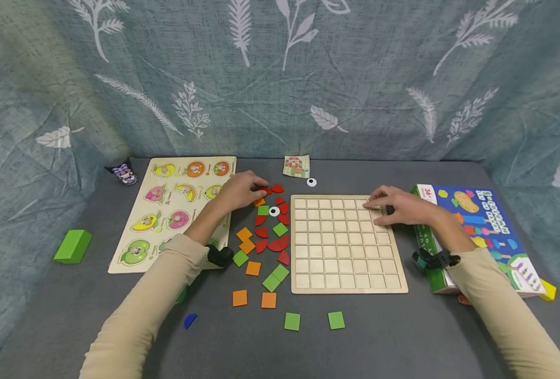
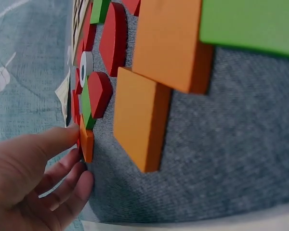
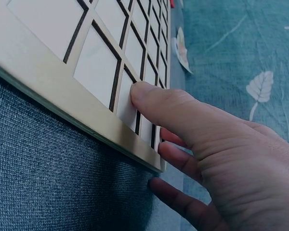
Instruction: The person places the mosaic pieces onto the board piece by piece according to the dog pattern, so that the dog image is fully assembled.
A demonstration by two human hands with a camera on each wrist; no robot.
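Observation:
At the far end of the loose pieces, my left hand [image 1: 239, 191] has its thumb and index finger at either side of a red piece [image 1: 266, 191], pinching it low at the table. Its full outline is hidden by the fingers. An orange square [image 2: 86, 142] lies right beside the thumb in the left wrist view. My right hand [image 1: 405, 205] rests at the far right corner of the wooden grid board [image 1: 349, 290], fingers loosely bent. In the right wrist view its thumb [image 3: 149, 96] touches the board's cells, while the other fingers lie by the edge.
Red curved pieces, green squares [image 1: 292, 321] and orange squares [image 1: 253, 268] are scattered left of the board. Two eye discs [image 1: 311, 182], a picture card [image 1: 296, 166], a fruit puzzle board [image 1: 137, 226], a toy box [image 1: 488, 237], a green block [image 1: 73, 246] and a blue half-disc [image 1: 190, 320] lie around.

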